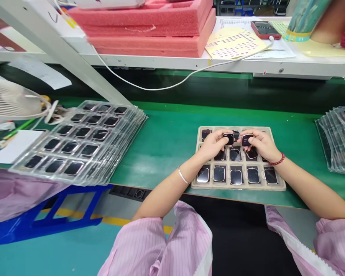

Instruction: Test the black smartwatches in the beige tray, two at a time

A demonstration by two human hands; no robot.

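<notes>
A beige tray (278,186) lies on the green belt in front of me, its pockets filled with several small square dark-screened watch bodies (236,176). My left hand (212,145) hovers over the tray's back rows, fingers pinched round one watch body (229,138). My right hand (261,143) is close beside it, pinched on a second watch body (247,139). Both pieces are lifted just above the tray. I wear a silver bracelet on the left wrist and a red bead bracelet on the right.
A fanned stack of clear plastic trays (83,142) holding more watch bodies lies to the left. Another clear stack (340,138) sits at the right edge. A white fan (13,100) stands far left. The shelf behind carries pink foam (161,27), a phone (265,29) and a white cable (161,86).
</notes>
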